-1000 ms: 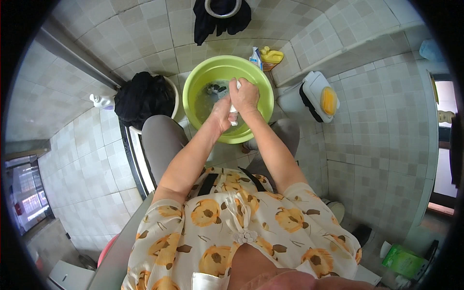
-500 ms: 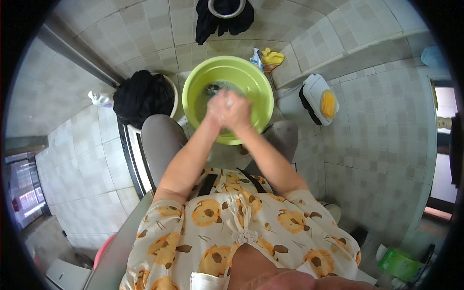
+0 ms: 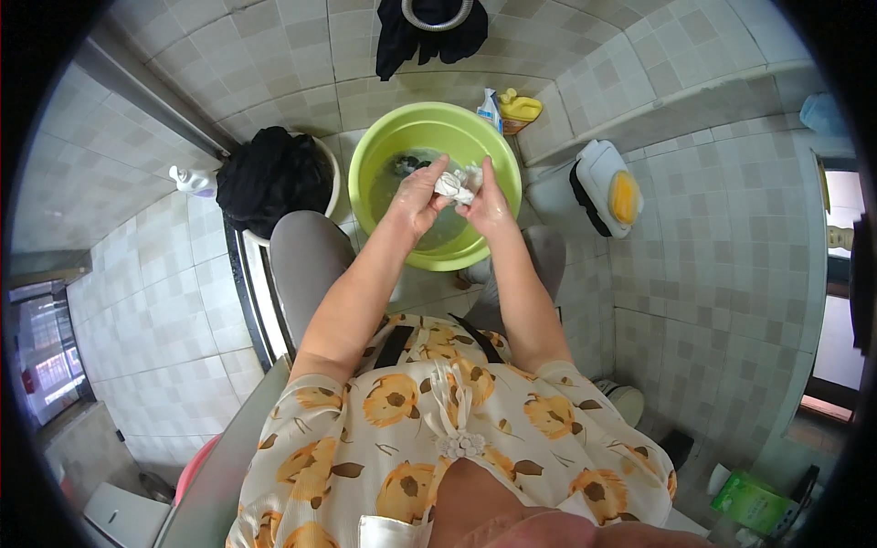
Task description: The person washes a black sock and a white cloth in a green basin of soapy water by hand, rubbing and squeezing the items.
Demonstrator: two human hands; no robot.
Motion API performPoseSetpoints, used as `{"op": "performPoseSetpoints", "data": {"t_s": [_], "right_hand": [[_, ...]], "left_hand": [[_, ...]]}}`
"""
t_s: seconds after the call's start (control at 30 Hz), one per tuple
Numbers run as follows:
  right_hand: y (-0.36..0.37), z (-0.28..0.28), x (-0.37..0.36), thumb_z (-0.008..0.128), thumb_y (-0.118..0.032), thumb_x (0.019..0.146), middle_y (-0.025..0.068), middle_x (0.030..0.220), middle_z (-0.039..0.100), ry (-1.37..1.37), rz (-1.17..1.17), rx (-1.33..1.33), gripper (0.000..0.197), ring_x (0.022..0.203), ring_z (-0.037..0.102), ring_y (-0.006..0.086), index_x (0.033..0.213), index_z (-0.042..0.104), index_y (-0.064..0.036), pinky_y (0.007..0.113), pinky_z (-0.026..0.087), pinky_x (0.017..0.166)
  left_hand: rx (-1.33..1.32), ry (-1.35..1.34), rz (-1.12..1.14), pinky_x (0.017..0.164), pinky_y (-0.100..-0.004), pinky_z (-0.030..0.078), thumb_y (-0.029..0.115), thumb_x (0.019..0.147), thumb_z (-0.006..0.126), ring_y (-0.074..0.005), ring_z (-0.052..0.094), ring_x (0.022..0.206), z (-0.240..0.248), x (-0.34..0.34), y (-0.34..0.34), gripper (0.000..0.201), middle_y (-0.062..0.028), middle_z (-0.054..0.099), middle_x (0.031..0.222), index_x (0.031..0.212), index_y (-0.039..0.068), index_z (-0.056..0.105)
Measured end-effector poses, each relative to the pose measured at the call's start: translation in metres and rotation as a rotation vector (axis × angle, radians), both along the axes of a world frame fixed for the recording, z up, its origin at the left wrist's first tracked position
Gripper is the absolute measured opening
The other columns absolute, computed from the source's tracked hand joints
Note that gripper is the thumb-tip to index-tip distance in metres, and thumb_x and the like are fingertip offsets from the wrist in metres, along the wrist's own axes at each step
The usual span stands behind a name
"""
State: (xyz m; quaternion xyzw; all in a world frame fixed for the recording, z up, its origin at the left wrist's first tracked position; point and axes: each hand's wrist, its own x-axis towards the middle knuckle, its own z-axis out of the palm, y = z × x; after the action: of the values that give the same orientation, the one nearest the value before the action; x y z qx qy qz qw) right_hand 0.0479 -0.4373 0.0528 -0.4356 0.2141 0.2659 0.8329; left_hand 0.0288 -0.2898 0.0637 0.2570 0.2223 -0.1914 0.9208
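A round green basin (image 3: 384,146) holding water stands on the tiled floor in front of my knees. Over it my left hand (image 3: 416,196) and my right hand (image 3: 489,201) both grip a small wet white cloth (image 3: 457,183), bunched between the fingers. A dark item (image 3: 408,166) lies in the water at the basin's far side, partly hidden behind my left hand.
A bucket of dark clothes (image 3: 274,173) stands left of the basin, with a white bottle (image 3: 187,180) beside it. A yellow bottle (image 3: 521,108) sits behind the basin. A white box with a yellow soap (image 3: 607,187) is at right. Dark cloth (image 3: 429,36) hangs at top.
My hands, pressed together half a second ago, have parted slightly and dropped lower over the basin, and the white cloth now shows between them.
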Motion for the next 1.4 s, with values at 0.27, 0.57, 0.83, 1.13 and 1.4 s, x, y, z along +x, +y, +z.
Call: {"op": "performPoseSetpoints", "data": {"t_s": [0.27,0.57,0.83,1.13,1.4], "right_hand": [[0.1,0.059,-0.089,0.064,-0.001,0.07,0.0175,0.092,0.063,-1.246,0.074,-1.024,0.032,0.081,0.064,0.0327,0.101,0.058,-0.0073,0.037,0.05,0.073],[0.07,0.065,-0.032,0.064,-0.022,0.079,0.0189,0.081,0.064,-1.152,0.051,-1.234,0.02,0.068,0.063,0.0339,0.088,0.063,-0.0042,0.039,0.05,0.061],[0.02,0.07,-0.019,0.061,-0.036,0.086,0.0035,0.082,0.06,-0.462,0.07,-0.458,0.034,0.067,0.059,0.0135,0.095,0.06,-0.003,0.024,0.047,0.059],[-0.003,0.045,-0.021,0.069,-0.029,0.08,0.0072,0.102,0.057,-0.489,0.002,-0.182,0.045,0.094,0.057,0.0185,0.114,0.049,-0.0055,0.033,0.049,0.08],[0.0,0.035,-0.02,0.062,-0.007,0.076,0.0051,0.087,0.061,-0.441,0.055,-0.478,0.034,0.06,0.056,0.0101,0.108,0.056,-0.0028,0.023,0.041,0.041]], "left_hand": [[0.128,0.131,0.288,0.057,-0.0337,0.049,0.026,0.087,0.061,-0.0195,0.058,0.066,-0.011,0.003,0.021,0.021,-0.0074,0.06,0.082,0.084,0.007,0.051],[-0.351,-0.066,-0.027,0.068,-0.0327,0.052,0.039,0.086,0.059,-0.0198,0.062,0.078,0.003,-0.002,0.007,0.036,-0.0078,0.063,0.09,0.103,0.008,0.056],[0.001,-0.211,-0.125,0.081,-0.0335,0.051,0.024,0.087,0.058,-0.0181,0.062,0.088,0.011,-0.006,0.006,0.03,-0.0059,0.061,0.1,0.111,0.007,0.053],[-0.109,-0.143,0.091,0.072,-0.03,0.056,0.006,0.088,0.052,-0.0204,0.063,0.082,0.0,0.003,0.008,0.032,-0.0117,0.059,0.099,0.12,0.003,0.048],[-0.376,-0.249,0.086,0.092,-0.0372,0.044,0.04,0.097,0.03,-0.0261,0.054,0.104,0.024,-0.001,0.013,0.049,-0.0144,0.055,0.114,0.129,0.005,0.042]]}}
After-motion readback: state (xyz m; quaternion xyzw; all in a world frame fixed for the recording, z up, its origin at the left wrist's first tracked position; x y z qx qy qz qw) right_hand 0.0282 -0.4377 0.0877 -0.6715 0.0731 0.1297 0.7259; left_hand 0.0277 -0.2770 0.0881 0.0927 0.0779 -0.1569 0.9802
